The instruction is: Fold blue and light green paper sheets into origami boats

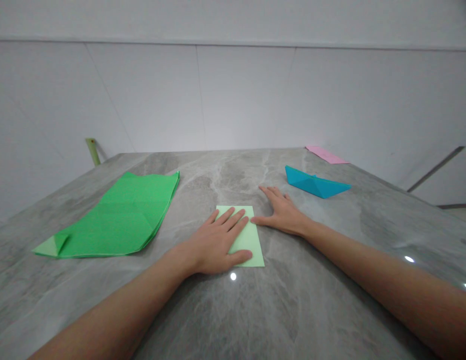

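Observation:
A pale green sheet of paper (251, 243) lies flat on the grey marbled table (225, 320). My left hand (221, 240) rests on it with the fingers spread, covering its left part. Just right of the paper is my right hand (283, 212), its thumb reaching to the sheet's right edge and its other fingers stretched out over the table. Nothing is held in it. Beyond my right hand sits a blue folded paper boat (317, 185).
On the left lies a stack of bright green paper (123, 215), its near left corner folded over. A pink sheet of paper (326, 154) is at the far right edge of the table. Behind the table stands a white wall (233, 95).

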Demonstrator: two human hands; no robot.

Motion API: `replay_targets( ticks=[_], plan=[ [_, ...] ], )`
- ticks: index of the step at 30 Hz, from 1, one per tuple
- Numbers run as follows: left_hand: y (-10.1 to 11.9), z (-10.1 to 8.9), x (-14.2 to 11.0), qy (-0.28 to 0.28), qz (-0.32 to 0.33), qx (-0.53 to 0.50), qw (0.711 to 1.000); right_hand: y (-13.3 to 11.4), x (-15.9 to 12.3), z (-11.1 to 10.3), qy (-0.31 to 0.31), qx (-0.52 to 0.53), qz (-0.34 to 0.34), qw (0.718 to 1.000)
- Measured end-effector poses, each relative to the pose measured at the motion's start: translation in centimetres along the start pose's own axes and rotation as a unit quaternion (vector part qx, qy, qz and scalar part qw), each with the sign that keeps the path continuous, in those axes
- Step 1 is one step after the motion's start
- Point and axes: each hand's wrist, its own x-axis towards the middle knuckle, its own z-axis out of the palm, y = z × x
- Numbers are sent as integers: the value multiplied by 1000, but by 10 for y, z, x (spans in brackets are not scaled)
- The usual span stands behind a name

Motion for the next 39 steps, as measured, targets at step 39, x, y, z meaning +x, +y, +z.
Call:
replay_targets(
  ticks=[39],
  plan=[
    [-22, -13, -6, -30, 70, -84, 994, -17, -31, -20, -142, 11, -112, 983]
  ],
)
